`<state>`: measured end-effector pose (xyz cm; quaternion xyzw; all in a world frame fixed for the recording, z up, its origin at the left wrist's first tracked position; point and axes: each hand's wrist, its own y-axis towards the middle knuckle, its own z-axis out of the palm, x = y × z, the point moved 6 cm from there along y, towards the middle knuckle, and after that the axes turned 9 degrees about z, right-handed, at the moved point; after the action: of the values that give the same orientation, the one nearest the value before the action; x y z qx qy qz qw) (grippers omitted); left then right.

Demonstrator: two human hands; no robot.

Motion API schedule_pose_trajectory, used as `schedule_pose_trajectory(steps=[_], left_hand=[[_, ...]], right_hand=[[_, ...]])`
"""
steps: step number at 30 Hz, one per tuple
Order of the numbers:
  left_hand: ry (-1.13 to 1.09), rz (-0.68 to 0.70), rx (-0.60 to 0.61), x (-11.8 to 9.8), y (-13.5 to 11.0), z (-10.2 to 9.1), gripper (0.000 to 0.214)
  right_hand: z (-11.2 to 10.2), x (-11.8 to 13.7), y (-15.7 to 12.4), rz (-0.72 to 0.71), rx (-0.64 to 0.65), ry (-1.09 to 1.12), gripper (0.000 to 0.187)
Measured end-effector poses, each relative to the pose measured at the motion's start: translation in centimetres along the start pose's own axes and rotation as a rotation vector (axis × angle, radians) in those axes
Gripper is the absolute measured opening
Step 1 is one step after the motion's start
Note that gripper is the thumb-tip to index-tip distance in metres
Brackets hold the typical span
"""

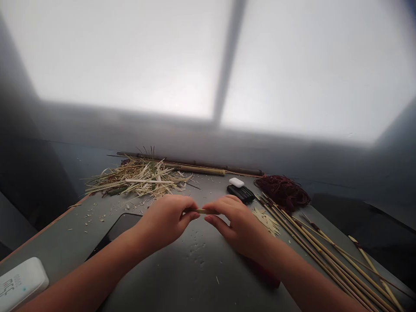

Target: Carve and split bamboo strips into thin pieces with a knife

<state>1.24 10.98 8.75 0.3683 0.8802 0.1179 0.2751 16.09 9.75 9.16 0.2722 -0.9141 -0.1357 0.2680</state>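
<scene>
Two bare hands meet over the middle of a grey surface (182, 277), pinching one short, thin strip (208, 211) between them. The strip lies roughly level, a little of it showing in the small gap between the hands, and it appears to be clear of the surface. The left hand (167, 216) has its grip closed on the strip's left part, thumb below and fingers above. The right hand (238, 223) has its grip closed on the right part in the same way, thumb tip slightly apart from the strip. The fingertips of the two hands are near each other without touching.

Far left is a loose pile (139, 180) of pale and green shavings, with crumbs scattered around it. Behind it, along the far edge, lie long poles (201, 167). Far right of the hands, a white block (236, 182) rests on a black case (241, 193), with a heap of dark red string (284, 190) farther right. Pale slivers (268, 221) lie just beyond the right hand, and a bundle of thin canes (325, 247) runs toward the near right. A dark tablet (120, 225) lies partly behind the left forearm; a white device (24, 279) sits near left.
</scene>
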Motion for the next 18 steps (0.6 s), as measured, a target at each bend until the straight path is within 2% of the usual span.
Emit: schedule_pose_trajectory(steps=[4, 11, 15, 18], left_hand=[[-0.112, 0.042, 0.000, -0.9, 0.0, 0.2, 0.021], [-0.204, 0.095, 0.008, -1.6, -0.1, -0.1, 0.024], [-0.369, 0.108, 0.048, -2.2, -0.1, -0.4, 0.026], [-0.531, 0.109, 0.119, -2.9, -0.2, -0.4, 0.022]], right_hand=[[0.2, 0.6, 0.0, -0.006, 0.028, 0.019, 0.014], [-0.7, 0.3, 0.0, 0.033, 0.151, 0.243, 0.016], [-0.6, 0.0, -0.2, 0.083, 0.272, 0.465, 0.012], [-0.1, 0.3, -0.4, 0.096, 0.421, 0.713, 0.022]])
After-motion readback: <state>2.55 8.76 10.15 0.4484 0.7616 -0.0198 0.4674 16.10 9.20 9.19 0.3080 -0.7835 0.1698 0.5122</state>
